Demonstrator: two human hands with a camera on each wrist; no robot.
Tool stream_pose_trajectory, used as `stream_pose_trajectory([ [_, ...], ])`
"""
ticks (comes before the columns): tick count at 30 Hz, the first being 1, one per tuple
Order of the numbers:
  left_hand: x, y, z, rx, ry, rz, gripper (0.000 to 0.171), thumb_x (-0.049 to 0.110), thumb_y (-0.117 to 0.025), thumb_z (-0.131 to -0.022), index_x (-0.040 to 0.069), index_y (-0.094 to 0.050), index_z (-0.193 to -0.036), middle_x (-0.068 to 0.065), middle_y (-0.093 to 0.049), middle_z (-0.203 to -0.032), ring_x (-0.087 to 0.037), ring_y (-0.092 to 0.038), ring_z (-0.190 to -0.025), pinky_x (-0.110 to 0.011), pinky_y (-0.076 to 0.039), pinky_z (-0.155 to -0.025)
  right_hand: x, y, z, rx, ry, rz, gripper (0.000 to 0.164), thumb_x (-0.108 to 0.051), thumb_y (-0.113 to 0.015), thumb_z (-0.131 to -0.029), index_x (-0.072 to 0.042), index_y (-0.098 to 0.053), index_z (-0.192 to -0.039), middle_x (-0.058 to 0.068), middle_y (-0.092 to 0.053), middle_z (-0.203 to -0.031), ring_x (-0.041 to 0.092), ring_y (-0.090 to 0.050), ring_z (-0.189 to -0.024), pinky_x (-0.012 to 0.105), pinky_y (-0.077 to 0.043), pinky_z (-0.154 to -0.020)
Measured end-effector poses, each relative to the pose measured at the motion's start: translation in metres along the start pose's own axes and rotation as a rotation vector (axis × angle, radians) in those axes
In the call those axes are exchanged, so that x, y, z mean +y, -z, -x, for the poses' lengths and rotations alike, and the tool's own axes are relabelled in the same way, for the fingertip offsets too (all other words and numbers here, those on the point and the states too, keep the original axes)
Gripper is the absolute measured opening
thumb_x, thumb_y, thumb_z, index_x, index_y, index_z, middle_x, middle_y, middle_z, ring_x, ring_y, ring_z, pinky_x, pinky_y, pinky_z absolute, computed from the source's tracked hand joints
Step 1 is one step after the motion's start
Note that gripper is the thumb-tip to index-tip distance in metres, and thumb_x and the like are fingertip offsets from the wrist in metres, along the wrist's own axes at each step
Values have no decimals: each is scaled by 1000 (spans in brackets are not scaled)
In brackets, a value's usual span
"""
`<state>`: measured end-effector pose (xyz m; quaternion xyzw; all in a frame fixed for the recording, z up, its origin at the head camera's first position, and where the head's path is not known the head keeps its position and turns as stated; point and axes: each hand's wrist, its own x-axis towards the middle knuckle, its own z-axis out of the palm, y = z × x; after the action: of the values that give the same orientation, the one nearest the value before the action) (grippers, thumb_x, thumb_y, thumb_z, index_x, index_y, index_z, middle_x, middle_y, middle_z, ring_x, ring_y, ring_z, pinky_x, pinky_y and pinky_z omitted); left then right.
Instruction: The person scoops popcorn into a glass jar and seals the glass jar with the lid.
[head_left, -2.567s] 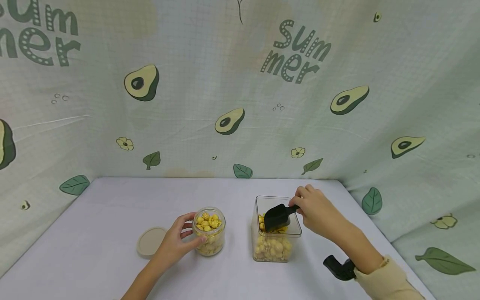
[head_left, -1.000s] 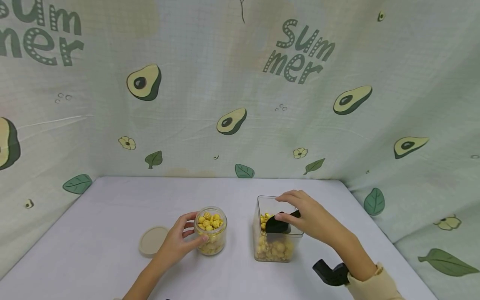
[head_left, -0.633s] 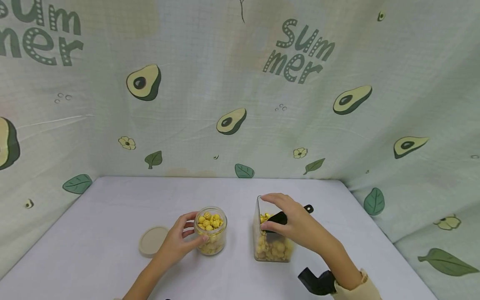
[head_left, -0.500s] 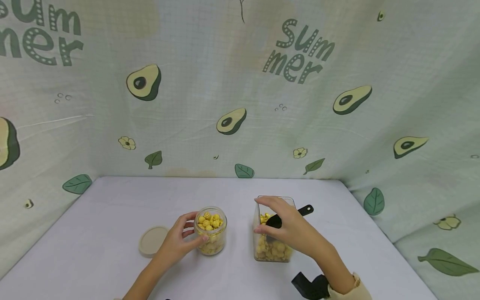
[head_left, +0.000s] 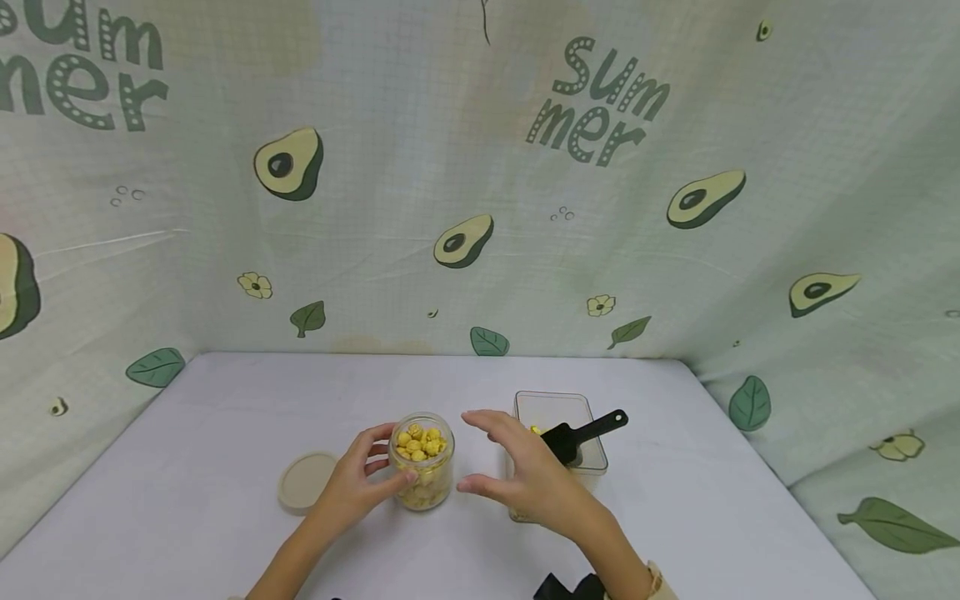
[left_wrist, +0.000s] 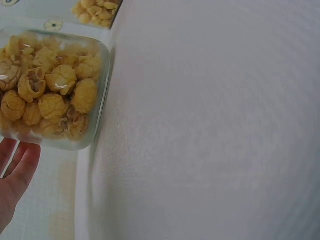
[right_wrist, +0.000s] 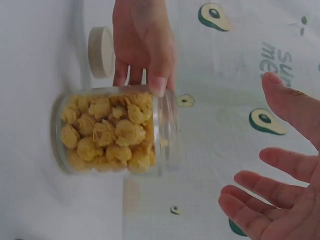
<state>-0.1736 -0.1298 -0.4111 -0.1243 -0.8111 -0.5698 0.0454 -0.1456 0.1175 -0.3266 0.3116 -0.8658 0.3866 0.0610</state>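
My left hand (head_left: pixel 366 477) grips a round glass jar (head_left: pixel 422 492) that stands on the table, filled close to the rim with yellow caramel popcorn (right_wrist: pixel 107 132). Its thumb lies at the near side and its fingers at the far left side. Between that jar and the square clear container (head_left: pixel 558 402) is my right hand (head_left: pixel 536 479), thumb and fingers spread apart with nothing between them. In the right wrist view its fingers (right_wrist: pixel 270 187) are well apart from the jar. A black scoop (head_left: pixel 600 426) leans in the container, its handle sticking out over the right rim.
A flat beige lid (head_left: pixel 306 483) lies to the left of the jar, partly behind my left wrist. Behind the white table (head_left: pixel 247 417) hangs a cloth (head_left: pixel 375 275) printed with avocados. My right forearm hides much of the container's lower part.
My right hand first holds the scoop over the container, then lowers it in and lets go. It has since moved left toward the jar. My left hand stays on the jar.
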Motion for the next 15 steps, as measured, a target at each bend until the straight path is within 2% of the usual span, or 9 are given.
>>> stream_pose_trajectory([
  [7, -1, 0, 0, 0, -9, -6, 67, 22, -77, -77, 7, -43, -132, -10, -46, -134, -22, -49, -112, -34, -48, -96, 0, -25, -6, -1, -69, -85, 72, -37, -71, -80, -17, -37, -141, -1, -38, -144, 20, -48, -123, 40, -45, -100],
  [15, -1, 0, 1, 3, -17, -10, 66, 22, -76, -77, 7, -42, -132, -10, -46, -134, -23, -49, -113, -36, -48, -96, 13, -53, -13, 23, -170, -251, 77, -32, -70, -83, -9, -29, -144, 12, -32, -147, 36, -38, -130, 43, -43, -101],
])
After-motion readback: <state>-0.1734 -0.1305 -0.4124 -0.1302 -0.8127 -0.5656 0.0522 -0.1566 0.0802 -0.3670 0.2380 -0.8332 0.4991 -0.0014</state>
